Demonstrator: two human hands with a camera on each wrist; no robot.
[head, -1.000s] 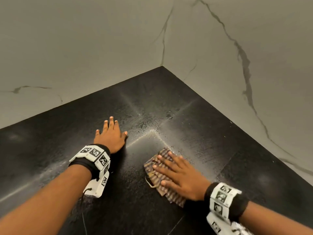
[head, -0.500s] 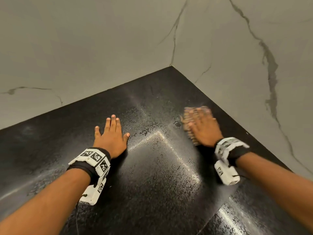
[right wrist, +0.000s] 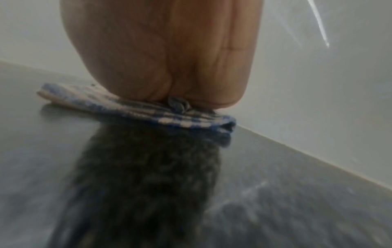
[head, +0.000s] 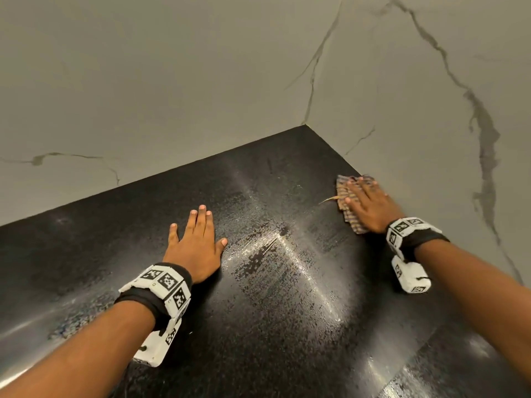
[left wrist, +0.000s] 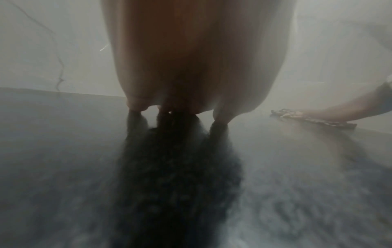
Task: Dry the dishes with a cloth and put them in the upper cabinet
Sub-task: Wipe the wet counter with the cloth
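Here the right hand (head: 370,206) presses the cloth (head: 349,208) flat-fingered; left hand (head: 195,245) rests spread on the countertop (head: 287,326).

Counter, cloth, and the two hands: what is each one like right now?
counter: black, shiny, wet streaks and droplets in the middle.
cloth: checked, folded flat on the counter near the right wall, under the right hand.
left hand: flat on the counter, fingers straight.
right hand: pressing the cloth, fingers straight.
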